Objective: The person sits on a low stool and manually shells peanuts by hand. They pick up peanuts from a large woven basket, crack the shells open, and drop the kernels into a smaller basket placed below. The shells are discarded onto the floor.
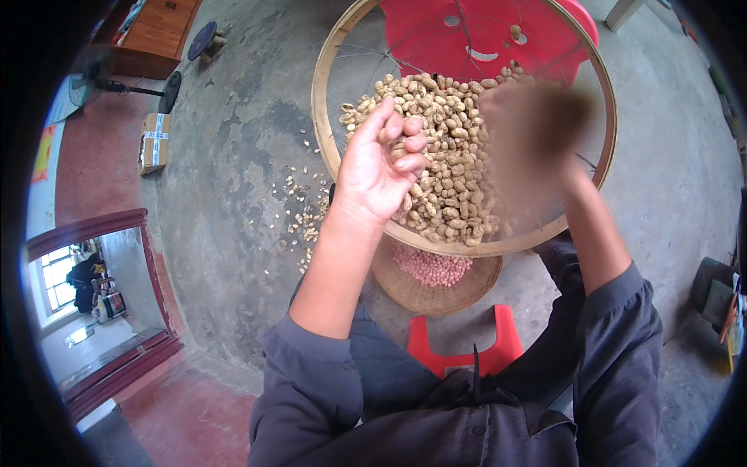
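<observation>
A heap of unshelled peanuts (458, 169) lies in a round, wooden-rimmed mesh sieve (318, 99). Over the heap's left side is my left hand (388, 157), palm up, its fingers curled around at least one peanut (399, 152). My right hand (525, 140) is above the right side of the sieve, but a heavy blur hides its fingers and whatever it may hold. Below the sieve's near rim, a woven basket (402, 295) contains pink peanut kernels (435, 265); the sieve covers part of it.
A red plastic seat (420, 35) is under the sieve's far side. Closer to me is a red stool (508, 338), between my legs. Broken shells (306, 225) litter the concrete floor at left. Farther left are a cardboard box (154, 143) and a standing fan (137, 89).
</observation>
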`<state>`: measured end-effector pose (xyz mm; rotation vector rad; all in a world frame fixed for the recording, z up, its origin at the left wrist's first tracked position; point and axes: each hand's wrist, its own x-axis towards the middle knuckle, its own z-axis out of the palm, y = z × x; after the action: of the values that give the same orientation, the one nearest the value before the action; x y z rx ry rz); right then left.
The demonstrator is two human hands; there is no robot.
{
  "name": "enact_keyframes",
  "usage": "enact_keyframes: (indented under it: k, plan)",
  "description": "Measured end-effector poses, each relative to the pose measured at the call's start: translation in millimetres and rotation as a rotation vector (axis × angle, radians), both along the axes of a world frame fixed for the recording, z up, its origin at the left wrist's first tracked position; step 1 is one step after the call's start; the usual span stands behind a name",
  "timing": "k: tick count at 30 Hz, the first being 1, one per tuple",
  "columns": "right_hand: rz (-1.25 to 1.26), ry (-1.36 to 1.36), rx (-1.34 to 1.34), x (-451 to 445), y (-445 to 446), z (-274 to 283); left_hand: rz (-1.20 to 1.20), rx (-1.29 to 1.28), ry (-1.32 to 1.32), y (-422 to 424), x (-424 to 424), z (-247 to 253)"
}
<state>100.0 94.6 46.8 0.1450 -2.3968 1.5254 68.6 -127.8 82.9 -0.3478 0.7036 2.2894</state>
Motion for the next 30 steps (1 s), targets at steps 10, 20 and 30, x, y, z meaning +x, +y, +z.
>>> enact_keyframes:
  k: [10,20,30]
  plan:
    - [-0.061,-0.100,0.470,-10.1,-38.1,-60.4,0.092,-0.164,0.135,-9.5,1.1,2.6]
    - [0.090,-0.347,-0.846,-4.9,-56.8,23.9,0.057,-0.409,0.393,-7.1,9.9,14.1]
    - [0.177,-0.374,-1.058,8.6,-53.9,38.4,0.196,-0.717,0.839,14.7,16.6,7.6]
